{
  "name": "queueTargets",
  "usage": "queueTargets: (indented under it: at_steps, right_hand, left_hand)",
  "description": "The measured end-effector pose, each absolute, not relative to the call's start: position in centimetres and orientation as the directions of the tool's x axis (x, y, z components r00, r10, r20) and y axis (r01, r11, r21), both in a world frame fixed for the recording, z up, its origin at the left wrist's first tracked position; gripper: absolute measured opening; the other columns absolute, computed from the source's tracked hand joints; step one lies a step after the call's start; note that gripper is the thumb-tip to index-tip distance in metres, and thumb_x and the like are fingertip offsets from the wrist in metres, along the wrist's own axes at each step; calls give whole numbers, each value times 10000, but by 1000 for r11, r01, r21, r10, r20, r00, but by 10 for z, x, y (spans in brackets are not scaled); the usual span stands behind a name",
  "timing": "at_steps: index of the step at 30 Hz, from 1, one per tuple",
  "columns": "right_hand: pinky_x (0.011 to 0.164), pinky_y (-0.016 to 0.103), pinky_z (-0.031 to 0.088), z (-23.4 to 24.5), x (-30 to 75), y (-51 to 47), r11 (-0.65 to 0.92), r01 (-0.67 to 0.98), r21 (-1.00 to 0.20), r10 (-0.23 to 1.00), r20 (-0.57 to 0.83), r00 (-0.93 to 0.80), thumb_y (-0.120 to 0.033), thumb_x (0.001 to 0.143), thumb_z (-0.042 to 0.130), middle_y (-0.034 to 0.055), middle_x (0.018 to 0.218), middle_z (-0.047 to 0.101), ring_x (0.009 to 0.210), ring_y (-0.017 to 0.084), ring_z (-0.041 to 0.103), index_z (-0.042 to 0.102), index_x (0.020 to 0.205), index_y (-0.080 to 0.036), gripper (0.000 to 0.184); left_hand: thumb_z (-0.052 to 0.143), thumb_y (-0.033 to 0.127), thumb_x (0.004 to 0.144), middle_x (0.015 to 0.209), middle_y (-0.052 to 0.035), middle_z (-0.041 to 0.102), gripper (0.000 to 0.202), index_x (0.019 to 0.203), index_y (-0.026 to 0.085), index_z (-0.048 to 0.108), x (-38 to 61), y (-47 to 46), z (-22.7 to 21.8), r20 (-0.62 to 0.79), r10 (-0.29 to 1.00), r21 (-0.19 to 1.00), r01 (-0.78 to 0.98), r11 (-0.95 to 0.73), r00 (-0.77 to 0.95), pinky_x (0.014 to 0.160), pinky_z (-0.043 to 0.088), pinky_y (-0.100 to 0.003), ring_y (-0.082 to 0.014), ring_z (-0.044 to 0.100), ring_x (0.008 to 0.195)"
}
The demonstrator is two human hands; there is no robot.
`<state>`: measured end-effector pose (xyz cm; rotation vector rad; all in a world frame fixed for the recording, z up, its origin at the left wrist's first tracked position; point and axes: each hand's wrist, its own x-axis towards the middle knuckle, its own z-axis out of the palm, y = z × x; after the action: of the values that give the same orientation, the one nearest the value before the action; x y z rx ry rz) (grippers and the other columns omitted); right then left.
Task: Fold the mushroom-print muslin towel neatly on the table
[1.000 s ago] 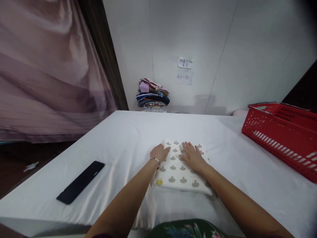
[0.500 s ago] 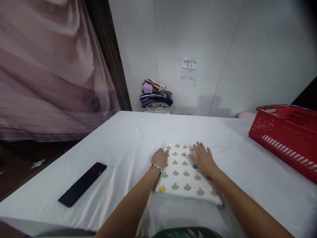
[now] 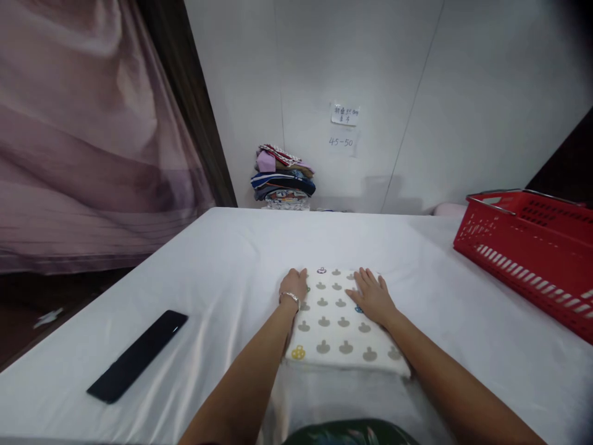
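Note:
A folded white cloth printed with grey mushroom shapes and a few coloured ones lies flat on the white-covered table. My left hand, with a bracelet at its wrist, is closed on the cloth's left edge near the far corner; its thumb rests at the edge and the other fingers are partly hidden. On the upper right part of the cloth, my right hand lies flat with its fingers spread, holding nothing.
A long black phone-like slab lies at the left. At the right stands a red plastic basket. Folded fabrics are stacked beyond the far edge, by a wall with paper notes. A pink curtain hangs at left.
The view has shifted slightly, so everything except the hands sits a little further left. My right hand has moved slightly toward the far edge of the cloth and now lies flatter on it.

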<state>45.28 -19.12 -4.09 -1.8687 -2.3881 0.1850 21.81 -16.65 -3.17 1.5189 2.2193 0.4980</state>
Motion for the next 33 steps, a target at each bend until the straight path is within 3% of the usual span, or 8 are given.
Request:
queueTargets:
  at_steps: [8,11,15,21,24,27,29,33]
  right_hand:
    - [1069,471,62,-20,449,-204,222,950,-220,971,-32,-235,-597,863,186,106,1484,137,1363,243,68,243,1407,-128,721]
    - [1074,465,31,-18,444,-222,300,928,-222,953,20,-303,-617,856,183,90,1490,116,1366,240,44,221,1417,-157,726]
    - [1072,466,32,-30,438,-237,375,907,-189,923,-14,-385,-615,855,196,113,1480,155,1362,258,73,266,1401,-141,727]
    - [1074,483,35,-14,433,-252,380,901,-208,922,5,-387,-625,855,198,128,1477,153,1361,273,74,261,1403,-117,749]
    - [1073,499,22,-11,423,-270,486,844,-226,871,48,-489,-636,852,195,117,1482,127,1362,274,61,251,1408,-136,750]
    - [1067,517,49,-21,413,-285,546,805,-232,833,50,-551,-619,859,223,141,1472,156,1355,289,98,290,1392,-130,726]
    - [1069,514,52,-27,409,-290,560,796,-231,825,61,-562,-603,866,235,146,1469,166,1355,284,104,292,1391,-134,706]
    - [1077,492,44,-24,409,-291,553,797,-243,824,17,-567,-596,871,222,137,1475,150,1362,262,78,292,1391,-139,696]
  left_hand:
    - [319,505,861,942,-110,662,388,869,191,547,213,-164,-35,-125,939,530,778,337,-321,741,422,-311,-228,604,918]
    - [324,515,857,968,-112,661,402,886,187,556,214,-165,-35,-130,937,533,774,342,-324,747,422,-310,-229,602,931]
    - [329,492,861,992,-125,661,405,914,172,572,214,-165,-33,-137,934,530,772,350,-329,746,425,-307,-230,607,937]
    - [439,440,825,1029,-178,644,399,989,108,586,211,-163,-4,-110,951,511,804,304,-289,785,429,-320,-262,596,979]
    - [390,444,850,1258,-144,524,463,1183,140,494,221,-183,6,14,979,513,842,169,-205,940,359,-311,-225,480,1160]
    - [384,455,853,1415,-61,361,485,1272,214,430,233,-216,-5,164,985,426,896,-123,57,1082,169,-341,-197,268,1314]
    - [366,463,859,1458,-35,281,498,1308,248,391,235,-235,-19,139,972,350,908,-230,192,1097,90,-426,-208,174,1350]
    - [276,497,878,1482,-22,207,531,1357,270,314,231,-248,-38,29,983,344,922,-180,181,1079,107,-501,-210,124,1363]
